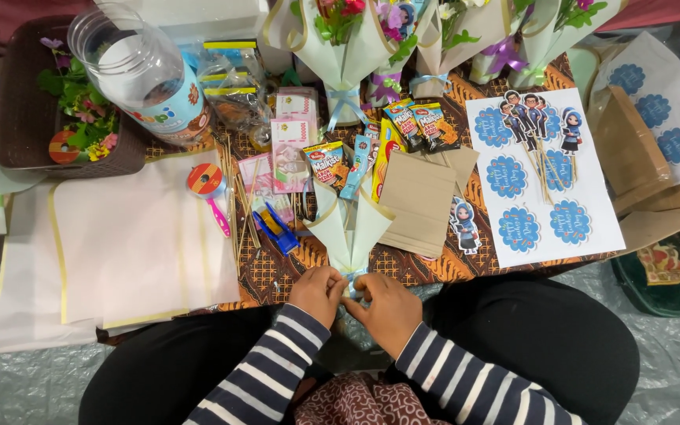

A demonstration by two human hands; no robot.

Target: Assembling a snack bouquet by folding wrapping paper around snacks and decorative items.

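My left hand (318,291) and my right hand (386,305) meet at the base of a small snack bouquet (349,228), a cream paper cone lying on the batik cloth. Both hands pinch a light blue ribbon (353,277) at the cone's narrow end. Snack packets (326,164) and folded paper money stick out of the cone's wide end. Both sleeves are navy with white stripes.
Cream wrapping sheets (131,244) lie at left, next to a blue stapler (277,230) and a tape dispenser (208,182). A clear plastic jar (145,72) and a brown basket (21,118) stand far left. Finished bouquets (344,47) line the back. A sticker sheet (541,177) lies right.
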